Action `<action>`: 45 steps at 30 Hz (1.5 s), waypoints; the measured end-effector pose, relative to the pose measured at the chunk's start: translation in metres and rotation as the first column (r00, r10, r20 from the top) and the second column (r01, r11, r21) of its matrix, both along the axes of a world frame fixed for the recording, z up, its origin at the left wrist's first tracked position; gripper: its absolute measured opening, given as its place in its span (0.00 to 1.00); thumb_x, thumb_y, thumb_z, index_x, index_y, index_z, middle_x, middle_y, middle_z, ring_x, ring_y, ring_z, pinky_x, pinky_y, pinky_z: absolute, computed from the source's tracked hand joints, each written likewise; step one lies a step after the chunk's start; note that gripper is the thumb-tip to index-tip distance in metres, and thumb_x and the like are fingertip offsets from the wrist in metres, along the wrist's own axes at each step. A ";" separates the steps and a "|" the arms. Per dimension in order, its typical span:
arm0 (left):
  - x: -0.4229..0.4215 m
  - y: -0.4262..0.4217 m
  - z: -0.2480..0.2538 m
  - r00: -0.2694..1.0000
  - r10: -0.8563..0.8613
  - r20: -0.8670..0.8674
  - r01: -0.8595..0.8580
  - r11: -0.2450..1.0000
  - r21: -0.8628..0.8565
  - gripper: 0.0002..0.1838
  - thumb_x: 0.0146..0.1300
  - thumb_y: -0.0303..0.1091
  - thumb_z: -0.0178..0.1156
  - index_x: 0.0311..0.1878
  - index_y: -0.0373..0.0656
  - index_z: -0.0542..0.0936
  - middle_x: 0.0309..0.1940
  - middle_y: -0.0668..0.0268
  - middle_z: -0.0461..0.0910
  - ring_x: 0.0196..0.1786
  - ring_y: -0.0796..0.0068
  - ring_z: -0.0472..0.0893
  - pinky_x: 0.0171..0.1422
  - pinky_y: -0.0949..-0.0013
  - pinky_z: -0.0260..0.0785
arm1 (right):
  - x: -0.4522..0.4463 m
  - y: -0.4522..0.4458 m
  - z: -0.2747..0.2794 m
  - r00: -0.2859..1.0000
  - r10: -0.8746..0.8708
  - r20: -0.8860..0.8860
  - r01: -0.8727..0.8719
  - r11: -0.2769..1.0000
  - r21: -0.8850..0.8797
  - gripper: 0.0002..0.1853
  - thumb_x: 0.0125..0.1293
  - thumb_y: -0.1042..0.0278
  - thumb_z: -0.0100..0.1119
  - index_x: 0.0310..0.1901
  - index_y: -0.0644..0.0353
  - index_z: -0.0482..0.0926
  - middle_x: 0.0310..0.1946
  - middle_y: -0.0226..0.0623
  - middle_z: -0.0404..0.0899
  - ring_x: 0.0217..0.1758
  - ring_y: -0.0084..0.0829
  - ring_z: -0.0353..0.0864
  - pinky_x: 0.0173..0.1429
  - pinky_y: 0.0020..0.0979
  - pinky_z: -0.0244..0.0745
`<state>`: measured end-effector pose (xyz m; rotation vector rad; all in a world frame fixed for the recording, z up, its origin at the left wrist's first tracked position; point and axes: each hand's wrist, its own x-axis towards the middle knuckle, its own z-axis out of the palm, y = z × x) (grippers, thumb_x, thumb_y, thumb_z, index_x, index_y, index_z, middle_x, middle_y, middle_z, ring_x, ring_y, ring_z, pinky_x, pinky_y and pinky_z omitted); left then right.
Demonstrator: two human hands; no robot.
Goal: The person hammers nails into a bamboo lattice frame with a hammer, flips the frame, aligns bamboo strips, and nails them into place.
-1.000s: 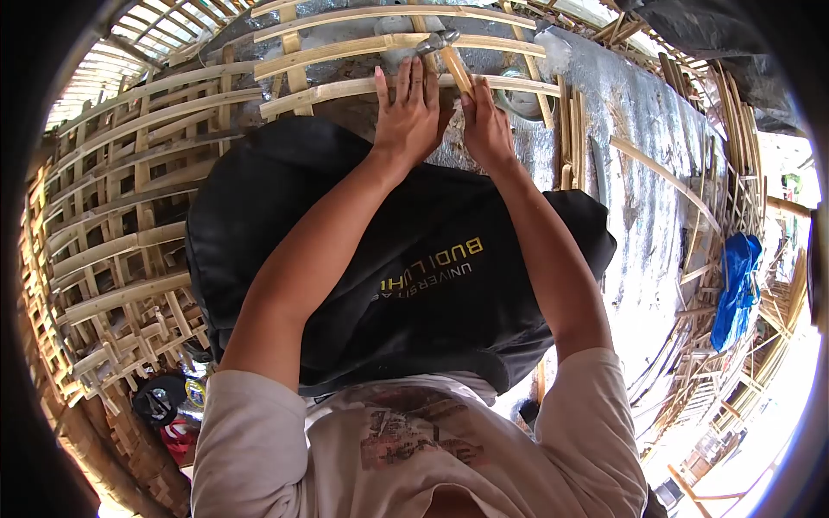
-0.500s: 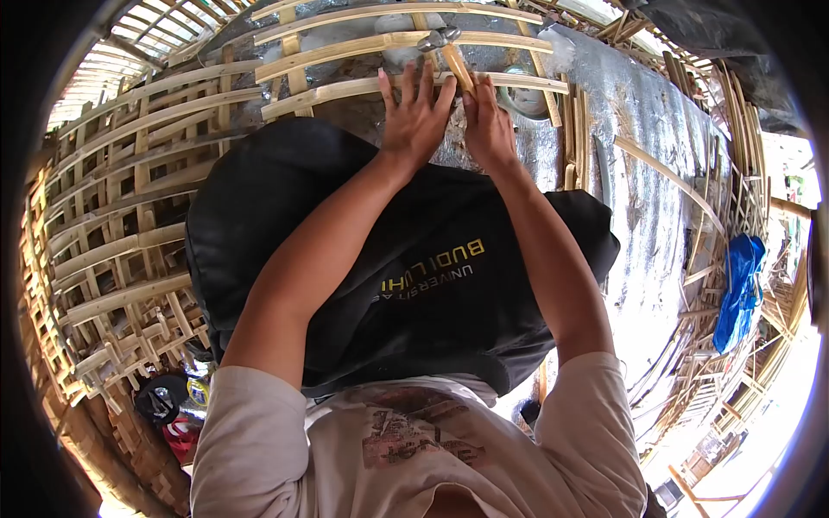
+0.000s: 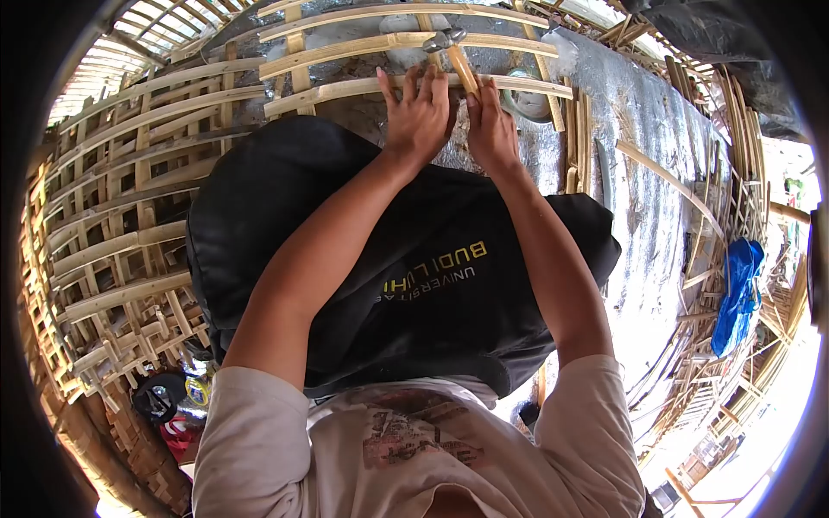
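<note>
My right hand (image 3: pixel 494 129) is closed around the wooden handle of a hammer (image 3: pixel 465 69). The metal head points away from me, over the bamboo lattice. Beside it, my left hand (image 3: pixel 418 121) has its fingers bent over the nearest bamboo strip (image 3: pixel 337 91), the little finger held apart from the others. Its thumb is hidden. The strip lies crosswise over upright slats, with more long bamboo strips (image 3: pixel 363 48) parallel beyond it. Whether a nail sits between the left fingertips cannot be made out.
A black cloth with yellow lettering (image 3: pixel 432 319) covers my lap. Woven bamboo (image 3: pixel 121 233) stretches along the left. On the right lie a shiny silvery sheet (image 3: pixel 639 207), loose bamboo pieces (image 3: pixel 577 142) and a blue plastic bag (image 3: pixel 738 293). A roll of tape (image 3: pixel 528 105) rests past my right hand.
My left fingers, spread wider before, have drawn together and bent over the strip. The hammer stays in my right hand, barely moved. The whole view has shifted slightly.
</note>
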<state>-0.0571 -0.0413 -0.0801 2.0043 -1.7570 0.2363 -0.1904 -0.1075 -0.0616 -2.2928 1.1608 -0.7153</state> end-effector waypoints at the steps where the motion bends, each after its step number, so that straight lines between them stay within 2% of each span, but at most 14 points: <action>1: 0.001 0.000 0.000 1.000 -0.003 -0.002 0.003 1.000 -0.001 0.27 0.69 0.37 0.53 0.68 0.33 0.67 0.70 0.48 0.71 0.75 0.43 0.66 0.75 0.17 0.33 | 0.000 0.001 0.001 1.000 0.001 0.000 -0.001 1.000 0.000 0.20 0.79 0.61 0.47 0.65 0.65 0.71 0.60 0.62 0.77 0.70 0.59 0.70 0.62 0.54 0.76; 4: 0.004 0.000 0.000 1.000 -0.017 -0.022 0.017 1.000 -0.022 0.25 0.69 0.37 0.54 0.65 0.35 0.68 0.69 0.48 0.72 0.74 0.43 0.67 0.74 0.16 0.34 | 0.002 0.004 0.005 0.998 -0.032 -0.060 0.037 0.996 0.077 0.20 0.80 0.61 0.47 0.65 0.64 0.71 0.61 0.60 0.77 0.70 0.58 0.70 0.63 0.54 0.75; 7: 0.010 0.002 0.000 0.999 -0.015 0.028 0.016 0.998 -0.055 0.28 0.64 0.40 0.63 0.64 0.37 0.68 0.66 0.54 0.75 0.72 0.46 0.70 0.74 0.18 0.42 | 0.002 0.006 0.005 0.999 0.020 -0.050 -0.017 0.999 0.045 0.20 0.80 0.60 0.46 0.65 0.64 0.71 0.61 0.58 0.77 0.71 0.57 0.69 0.62 0.54 0.76; 10: 0.013 0.004 0.003 0.998 -0.014 0.054 0.015 1.000 -0.021 0.28 0.64 0.40 0.64 0.63 0.38 0.70 0.66 0.55 0.75 0.72 0.47 0.70 0.74 0.20 0.44 | 0.003 0.008 0.001 0.999 0.027 -0.043 -0.029 0.999 -0.040 0.21 0.80 0.60 0.46 0.66 0.64 0.70 0.62 0.55 0.77 0.72 0.55 0.68 0.62 0.54 0.76; 16: 0.024 0.009 0.005 0.999 -0.054 0.001 0.054 0.999 -0.003 0.27 0.66 0.41 0.63 0.64 0.38 0.71 0.67 0.56 0.74 0.73 0.51 0.69 0.76 0.23 0.45 | 0.005 0.014 0.007 0.998 0.020 -0.056 -0.018 0.999 0.039 0.21 0.80 0.59 0.45 0.66 0.64 0.70 0.62 0.56 0.77 0.71 0.56 0.69 0.61 0.55 0.77; 19: 0.031 0.010 0.002 0.997 -0.072 0.006 0.071 0.996 0.048 0.28 0.68 0.44 0.59 0.68 0.42 0.70 0.71 0.53 0.71 0.75 0.47 0.66 0.77 0.21 0.38 | 0.006 0.018 0.009 0.998 0.007 -0.059 -0.003 0.998 0.068 0.21 0.80 0.59 0.45 0.66 0.63 0.70 0.62 0.59 0.76 0.69 0.58 0.72 0.60 0.55 0.77; 22: 0.030 0.011 0.000 0.997 -0.067 0.042 0.064 0.995 0.075 0.29 0.69 0.45 0.59 0.71 0.48 0.70 0.73 0.52 0.68 0.78 0.44 0.62 0.77 0.20 0.36 | 0.006 0.015 -0.002 0.999 0.044 -0.005 -0.044 0.998 -0.044 0.21 0.80 0.58 0.45 0.66 0.61 0.71 0.62 0.62 0.75 0.65 0.60 0.74 0.60 0.56 0.76; 25: 0.023 0.014 -0.003 0.989 -0.051 0.139 0.042 0.997 0.069 0.30 0.68 0.45 0.61 0.73 0.54 0.69 0.77 0.55 0.61 0.80 0.47 0.57 0.76 0.19 0.34 | 0.005 0.017 0.003 1.000 0.000 -0.018 0.001 0.998 0.069 0.20 0.80 0.58 0.45 0.66 0.59 0.71 0.62 0.62 0.75 0.64 0.60 0.75 0.60 0.56 0.76; 28: 0.021 0.012 -0.006 0.983 -0.040 0.178 0.028 0.997 0.069 0.32 0.69 0.47 0.60 0.75 0.60 0.67 0.79 0.53 0.58 0.82 0.43 0.53 0.76 0.18 0.30 | 0.005 0.016 0.007 0.999 -0.033 -0.036 0.038 0.986 0.165 0.21 0.80 0.58 0.45 0.66 0.60 0.71 0.64 0.63 0.73 0.64 0.62 0.74 0.61 0.56 0.75; 31: 0.012 0.012 0.000 0.999 -0.031 -0.024 0.033 0.999 0.043 0.34 0.67 0.50 0.61 0.75 0.59 0.67 0.80 0.49 0.55 0.82 0.40 0.51 0.75 0.17 0.28 | 0.005 0.015 0.004 1.000 -0.015 -0.010 0.017 0.990 0.140 0.21 0.80 0.58 0.45 0.66 0.60 0.71 0.65 0.64 0.72 0.63 0.63 0.74 0.61 0.56 0.75; 34: 0.005 0.012 0.006 0.999 0.013 -0.040 -0.009 0.996 0.084 0.37 0.64 0.53 0.63 0.75 0.58 0.67 0.80 0.46 0.53 0.82 0.36 0.49 0.73 0.15 0.28 | 0.005 0.016 0.006 1.000 0.005 -0.009 -0.004 0.991 0.136 0.22 0.80 0.57 0.45 0.67 0.59 0.70 0.65 0.65 0.70 0.61 0.64 0.76 0.61 0.56 0.75; 40: -0.002 0.011 0.001 0.997 0.036 -0.069 -0.033 0.998 0.044 0.39 0.62 0.54 0.64 0.76 0.59 0.66 0.79 0.46 0.53 0.82 0.34 0.47 0.71 0.12 0.29 | 0.008 0.019 0.013 0.998 -0.044 -0.052 0.054 0.976 0.211 0.22 0.80 0.57 0.45 0.68 0.59 0.70 0.66 0.64 0.70 0.59 0.64 0.77 0.62 0.56 0.75; 45: -0.001 0.011 0.000 0.997 0.033 -0.070 -0.030 0.999 0.042 0.37 0.62 0.53 0.63 0.74 0.59 0.67 0.79 0.45 0.53 0.82 0.34 0.46 0.70 0.12 0.32 | 0.006 0.018 0.008 0.998 -0.024 -0.051 0.032 0.988 0.150 0.23 0.80 0.57 0.46 0.70 0.59 0.69 0.66 0.65 0.70 0.60 0.64 0.77 0.63 0.55 0.75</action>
